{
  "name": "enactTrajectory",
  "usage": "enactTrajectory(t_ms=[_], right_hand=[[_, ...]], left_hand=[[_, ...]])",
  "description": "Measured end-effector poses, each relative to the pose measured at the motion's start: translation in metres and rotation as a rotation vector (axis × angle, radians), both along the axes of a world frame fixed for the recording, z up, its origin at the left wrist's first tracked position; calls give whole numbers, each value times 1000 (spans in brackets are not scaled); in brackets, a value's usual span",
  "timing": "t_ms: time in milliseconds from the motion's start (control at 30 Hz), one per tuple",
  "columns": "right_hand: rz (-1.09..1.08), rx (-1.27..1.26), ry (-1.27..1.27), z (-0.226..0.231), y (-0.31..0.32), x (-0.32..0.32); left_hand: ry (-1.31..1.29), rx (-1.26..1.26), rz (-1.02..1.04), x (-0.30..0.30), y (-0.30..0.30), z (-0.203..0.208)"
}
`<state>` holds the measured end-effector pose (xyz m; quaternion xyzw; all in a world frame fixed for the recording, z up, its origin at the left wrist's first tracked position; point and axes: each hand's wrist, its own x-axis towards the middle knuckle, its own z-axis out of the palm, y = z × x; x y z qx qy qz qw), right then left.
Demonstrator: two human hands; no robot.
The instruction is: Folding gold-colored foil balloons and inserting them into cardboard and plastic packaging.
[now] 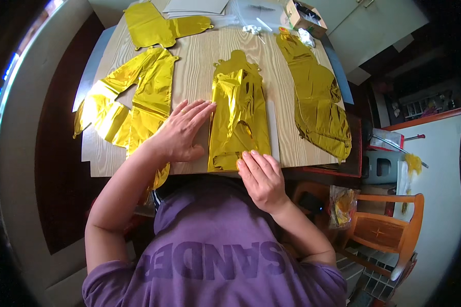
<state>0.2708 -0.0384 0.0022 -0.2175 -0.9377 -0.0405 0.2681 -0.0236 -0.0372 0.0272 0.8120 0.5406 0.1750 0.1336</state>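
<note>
A gold foil balloon (241,110), uninflated and folded into a long panel, lies in front of me at the table's near edge. My left hand (183,128) rests palm down to its left, fingers stretched out and fingertips at the foil's left edge. At the near end, my right hand (264,179) has its fingers together on the folded foil, with the thumb close by the fingertips; the thumb's underside is hidden. A pale flat sheet (273,128) shows along the foil's right side.
More flat gold foil balloons lie at the left (156,87), far left (151,28) and right (320,97) of the wooden table (194,77). White sheets (194,6), clear plastic bags (256,13) and a cardboard box (306,19) sit at the back. A wooden chair (379,230) stands lower right.
</note>
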Motion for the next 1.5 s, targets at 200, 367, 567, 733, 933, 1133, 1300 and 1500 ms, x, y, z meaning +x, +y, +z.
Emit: enactTrajectory(t_ms=[200, 367, 567, 733, 933, 1133, 1300, 1500], right_hand=[[7, -32, 7, -4, -1, -2], [66, -77, -24, 1, 9, 0], [103, -117, -92, 13, 15, -2], [118, -125, -165, 9, 15, -1], [87, -145, -248, -2, 5, 1], [-41, -210, -296, 9, -16, -12], [-67, -360, -152, -10, -42, -34], [-152, -325, -235, -18, -44, -42]], left_hand=[[-26, -37, 16, 0, -1, 7], [-101, -10, 4, -2, 0, 2], [9, 196, -54, 13, -9, 11], [7, 49, -336, 39, -31, 7], [177, 17, -260, 20, -36, -4], [219, 39, -229, 19, -35, -2], [183, 27, -230, 19, -36, -2], [109, -51, -179, 20, -25, 10]])
